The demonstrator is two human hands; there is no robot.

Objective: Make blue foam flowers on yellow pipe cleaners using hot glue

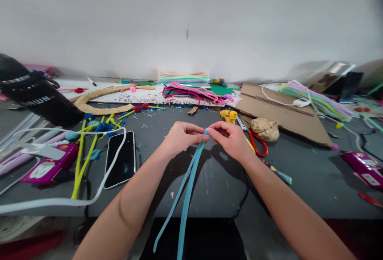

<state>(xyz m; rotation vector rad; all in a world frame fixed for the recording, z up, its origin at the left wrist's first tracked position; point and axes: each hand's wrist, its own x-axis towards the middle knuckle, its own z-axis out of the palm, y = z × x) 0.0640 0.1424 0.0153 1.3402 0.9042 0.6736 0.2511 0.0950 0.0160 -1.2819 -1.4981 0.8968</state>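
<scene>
Both of my hands meet above the middle of the dark grey table (299, 172). My left hand (179, 137) and my right hand (231, 138) each pinch the top end of a bundle of light blue pipe cleaners (187, 184). The blue strands hang down from my fingertips toward me, past the table's front edge. Fingers of both hands are closed on the strands' upper end.
A black phone (121, 159) lies left of my hands, beside yellow pipe-cleaner stems with blue pompoms (89, 140) and a white cable (60, 202). Red-handled scissors (257, 142), a yellow glue gun (229, 115), a tan lump (265, 129) and cardboard (287, 110) lie to the right. A black bottle (36, 92) stands far left.
</scene>
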